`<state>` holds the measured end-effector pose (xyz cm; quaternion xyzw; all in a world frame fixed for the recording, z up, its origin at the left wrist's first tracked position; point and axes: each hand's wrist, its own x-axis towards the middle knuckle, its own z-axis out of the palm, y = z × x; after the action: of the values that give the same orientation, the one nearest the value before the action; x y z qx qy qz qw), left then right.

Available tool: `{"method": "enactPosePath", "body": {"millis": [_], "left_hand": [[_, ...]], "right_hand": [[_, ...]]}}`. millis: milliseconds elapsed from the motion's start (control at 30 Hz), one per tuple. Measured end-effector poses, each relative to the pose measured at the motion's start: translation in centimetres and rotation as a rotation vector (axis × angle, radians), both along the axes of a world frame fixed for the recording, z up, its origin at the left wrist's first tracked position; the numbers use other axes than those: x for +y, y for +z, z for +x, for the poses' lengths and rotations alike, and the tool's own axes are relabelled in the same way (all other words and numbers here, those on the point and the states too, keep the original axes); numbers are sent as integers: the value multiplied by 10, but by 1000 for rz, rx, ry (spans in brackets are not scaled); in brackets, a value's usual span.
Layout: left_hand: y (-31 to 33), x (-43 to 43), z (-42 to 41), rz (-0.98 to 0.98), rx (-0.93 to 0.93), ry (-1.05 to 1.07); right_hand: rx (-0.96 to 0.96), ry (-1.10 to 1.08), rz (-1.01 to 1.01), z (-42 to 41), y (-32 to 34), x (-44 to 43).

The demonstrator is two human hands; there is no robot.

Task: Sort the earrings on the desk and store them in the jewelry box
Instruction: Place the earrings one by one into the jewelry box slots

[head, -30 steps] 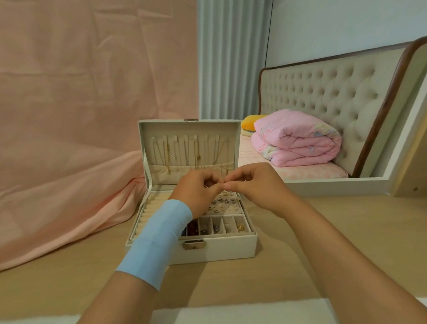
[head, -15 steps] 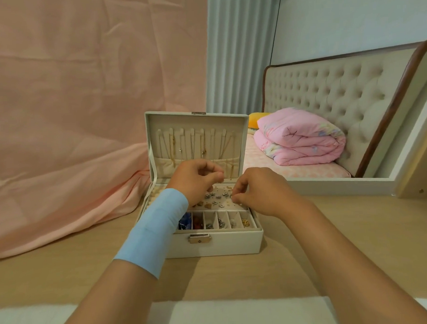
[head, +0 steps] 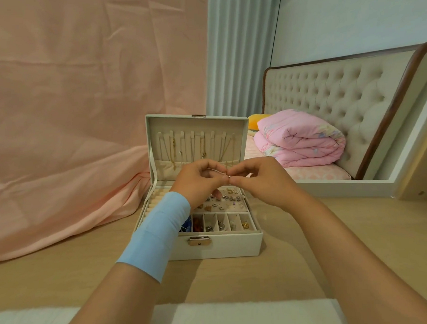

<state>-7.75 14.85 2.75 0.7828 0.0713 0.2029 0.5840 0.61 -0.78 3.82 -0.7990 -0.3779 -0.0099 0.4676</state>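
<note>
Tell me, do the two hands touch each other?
Touching. In the head view, left hand and right hand fingertips meet, without gap, around a tiny silver piece.

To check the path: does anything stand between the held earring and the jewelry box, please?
Nothing visible: the jewelry box is open, and the left hand and right hand pinch the earring above it.

**One head-worn view, looking forward and down**

The single wide-angle camera sits at the person's head, on the near side of the desk [head: 406, 227], and faces the far wall. Both forearms run in from the bottom edge. The left hand [head: 198, 184] and right hand [head: 262, 181] meet at mid-frame above the open jewelry box [head: 223, 247]. At this range the earring [head: 229, 177] pinched between them shows as a speck. A pink cloth [head: 83, 118] fills the far left, a bed [head: 327, 95] the far right.
</note>
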Motion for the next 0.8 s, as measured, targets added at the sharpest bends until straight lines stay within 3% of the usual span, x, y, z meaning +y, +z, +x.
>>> {"method": "enactPosePath", "body": {"millis": [167,267,367,467,600,800], "left_hand": [[4,-1,-3,4,6,-13],[3,1,-2,59,28,-54],[-4,7,1,308,71,-55],[-9,11,2,589,214,-14],[-15,10,5,739,299,-57],[-20,12,7,789,315,-71]], "right_hand": [[61,58,101,-2,2,-7],[27,48,62,1,-1,-8],[-29,-1,-76,7,-6,-9],[-156,-67,-366,6,-8,-9],[-325,-109,-584,-7,-4,-2],[-402,-157,-656,-9,-6,2]]}}
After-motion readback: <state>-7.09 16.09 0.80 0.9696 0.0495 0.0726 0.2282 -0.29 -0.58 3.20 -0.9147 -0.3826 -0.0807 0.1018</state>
